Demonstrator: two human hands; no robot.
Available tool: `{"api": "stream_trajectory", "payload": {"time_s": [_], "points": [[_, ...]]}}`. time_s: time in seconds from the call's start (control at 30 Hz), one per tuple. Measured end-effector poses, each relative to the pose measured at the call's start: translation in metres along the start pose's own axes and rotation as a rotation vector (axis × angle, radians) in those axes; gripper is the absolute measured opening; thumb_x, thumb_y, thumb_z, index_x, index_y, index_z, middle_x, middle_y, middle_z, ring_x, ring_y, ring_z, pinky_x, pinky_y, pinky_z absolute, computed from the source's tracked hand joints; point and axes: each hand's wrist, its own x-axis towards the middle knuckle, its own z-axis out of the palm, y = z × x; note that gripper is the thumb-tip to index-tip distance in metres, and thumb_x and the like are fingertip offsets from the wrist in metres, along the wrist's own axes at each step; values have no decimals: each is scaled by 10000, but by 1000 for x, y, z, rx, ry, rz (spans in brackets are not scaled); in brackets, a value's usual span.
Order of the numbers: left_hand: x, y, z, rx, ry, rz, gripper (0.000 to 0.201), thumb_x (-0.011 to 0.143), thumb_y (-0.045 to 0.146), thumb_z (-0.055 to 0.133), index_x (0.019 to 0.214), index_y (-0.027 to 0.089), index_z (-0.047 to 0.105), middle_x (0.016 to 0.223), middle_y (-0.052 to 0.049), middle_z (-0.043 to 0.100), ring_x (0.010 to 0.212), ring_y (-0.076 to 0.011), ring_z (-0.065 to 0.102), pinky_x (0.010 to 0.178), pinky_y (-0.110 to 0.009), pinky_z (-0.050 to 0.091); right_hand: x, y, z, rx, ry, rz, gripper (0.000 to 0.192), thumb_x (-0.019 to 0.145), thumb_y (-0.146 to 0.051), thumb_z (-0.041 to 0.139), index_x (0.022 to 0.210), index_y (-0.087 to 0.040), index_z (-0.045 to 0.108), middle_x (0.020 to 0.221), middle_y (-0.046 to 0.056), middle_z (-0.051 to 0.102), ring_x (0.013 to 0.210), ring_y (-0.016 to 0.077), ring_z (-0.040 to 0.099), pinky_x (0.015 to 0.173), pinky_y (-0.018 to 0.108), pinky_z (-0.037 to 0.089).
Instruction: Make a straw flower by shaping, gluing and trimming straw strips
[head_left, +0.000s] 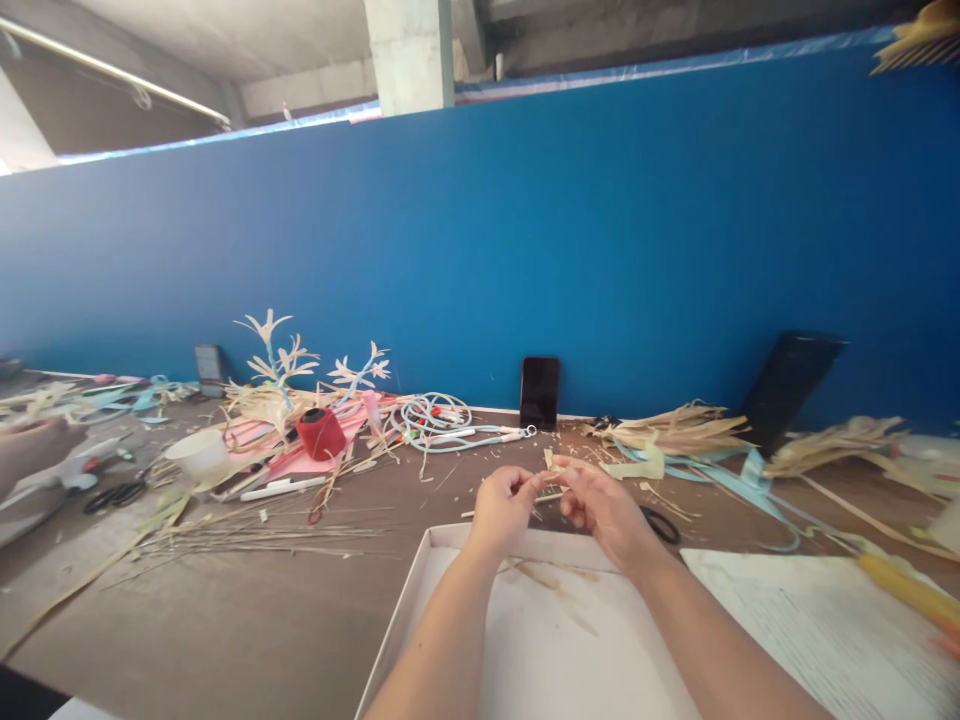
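**Fingertip Handling: Light Pressure and Steady Support Being Advised**

The left hand is closing thumb and forefinger in a narrow pinch on a small pale strip. The right hand is meeting it from the other side, fingers half curled and tips close together; whether it is gripping the strip or only steadying it, I cannot tell. The strip is lying between the fingertips, just beyond the far wall of the white tray, and its ends are partly hiding behind the fingers.

In my judgement, the step is calling for the left pinch to be holding firm while the right fingertips are doing the fine shaping. Pressure should be staying light, since material this thin is probably creasing or splitting easily. Both forearms are reaching over the tray, so resting the wrists on its wall might be giving better control, provided the wall is not bending.

Loose dry strips are lying inside the tray, and a dark-handled tool is sitting on the counter just beside the right wrist. A careless sweep would be risking contact with it. Working above the tray's interior would be catching any dropped bits.
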Motion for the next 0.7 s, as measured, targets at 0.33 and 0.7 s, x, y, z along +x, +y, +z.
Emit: {"api": "stream_trajectory", "payload": {"time_s": [0.33, 0.7], "points": [[-2, 0, 6, 39, -23, 39, 221, 768, 337, 513, 672, 160, 603, 630, 16, 539, 610, -104, 449, 573, -219, 324, 4, 5, 3, -101, 36, -54, 444, 676, -358, 713, 1052, -188, 549, 735, -12, 560, 550, 95, 481, 424, 199, 294], [-1, -6, 7, 106, 18, 75, 192, 770, 301, 508, 653, 166, 578, 631, 16, 522, 611, -107, 442, 593, -229, 317, 3, 0, 8, -109, 123, -39, 512, 626, -348, 732, 1070, -194, 530, 701, -27, 557, 528, 89, 457, 428, 203, 303]]}}
